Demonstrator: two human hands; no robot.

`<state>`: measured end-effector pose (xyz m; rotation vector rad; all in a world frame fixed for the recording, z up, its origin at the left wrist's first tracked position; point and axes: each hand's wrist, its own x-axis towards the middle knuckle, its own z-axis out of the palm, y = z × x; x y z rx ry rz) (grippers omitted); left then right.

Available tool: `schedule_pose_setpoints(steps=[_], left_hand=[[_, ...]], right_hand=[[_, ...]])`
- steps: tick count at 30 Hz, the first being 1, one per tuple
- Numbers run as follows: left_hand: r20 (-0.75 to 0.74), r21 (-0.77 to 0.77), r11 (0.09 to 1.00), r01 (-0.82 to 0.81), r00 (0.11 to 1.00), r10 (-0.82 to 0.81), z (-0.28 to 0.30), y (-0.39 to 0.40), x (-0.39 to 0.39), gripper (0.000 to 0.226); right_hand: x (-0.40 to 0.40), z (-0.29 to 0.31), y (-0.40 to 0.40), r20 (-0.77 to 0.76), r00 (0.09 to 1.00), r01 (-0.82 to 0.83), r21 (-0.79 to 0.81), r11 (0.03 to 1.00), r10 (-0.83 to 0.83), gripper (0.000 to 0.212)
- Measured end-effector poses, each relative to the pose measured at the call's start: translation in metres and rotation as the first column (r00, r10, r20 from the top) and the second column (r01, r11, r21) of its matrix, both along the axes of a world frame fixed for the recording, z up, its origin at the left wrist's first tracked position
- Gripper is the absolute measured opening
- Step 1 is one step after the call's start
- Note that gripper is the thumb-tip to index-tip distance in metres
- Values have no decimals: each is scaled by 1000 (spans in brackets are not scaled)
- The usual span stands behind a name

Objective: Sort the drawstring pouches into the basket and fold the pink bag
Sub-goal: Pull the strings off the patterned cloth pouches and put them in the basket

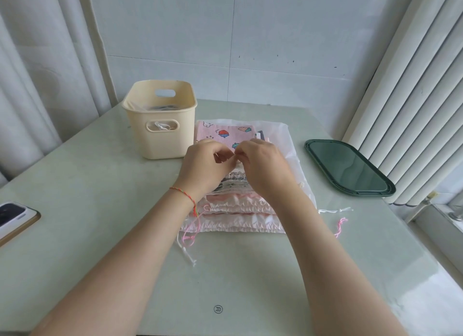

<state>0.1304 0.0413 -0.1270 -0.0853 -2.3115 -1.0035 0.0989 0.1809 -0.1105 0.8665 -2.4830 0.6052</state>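
Both hands, left hand (pixel 204 166) and right hand (pixel 263 165), meet over the pile of pouches (pixel 235 210), fingers curled, pinching something small I cannot see. Left of the pile stands the cream basket (pixel 160 135). Loose strings (pixel 188 245) could snag and drag other pouches along.

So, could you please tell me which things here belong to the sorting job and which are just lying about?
Job: stack of drawstring pouches, strawberry-print pink bag, cream basket, left hand, right hand.
Lying about: dark green tray, phone.
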Motion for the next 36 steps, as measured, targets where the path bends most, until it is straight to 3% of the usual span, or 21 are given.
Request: schedule_pose_setpoints(steps=[5,10,12,15,18,20,29,36], left_hand=[[-50,-157,988,13,999,-21,-2,2,-1,6],[-93,-226,974,-10,996,-12,-5,0,-2,8],[-132,-222,975,1,991,-31,-5,1,-1,8],[-104,-29,997,73,992,-76,-6,4,0,3],[-32,231,955,184,983,-182,-4,4,2,20],[-10,267,937,223,973,-229,-1,6,5,29],[-82,148,978,147,987,-136,-11,6,-1,14],[-99,55,987,154,984,-148,-13,5,-3,6]], right_hand=[[1,-2,2,68,997,33,52,998,-37,15],[3,4,2,334,942,2,-53,999,16,14],[2,6,5,492,867,26,-197,980,76,12],[-3,7,14,688,671,154,-493,856,276,13],[-6,5,18,725,533,246,-627,739,438,17],[-6,5,18,718,498,260,-659,706,486,17],[-5,4,18,718,462,225,-663,714,521,22],[-6,-1,15,703,575,168,-602,781,419,16]])
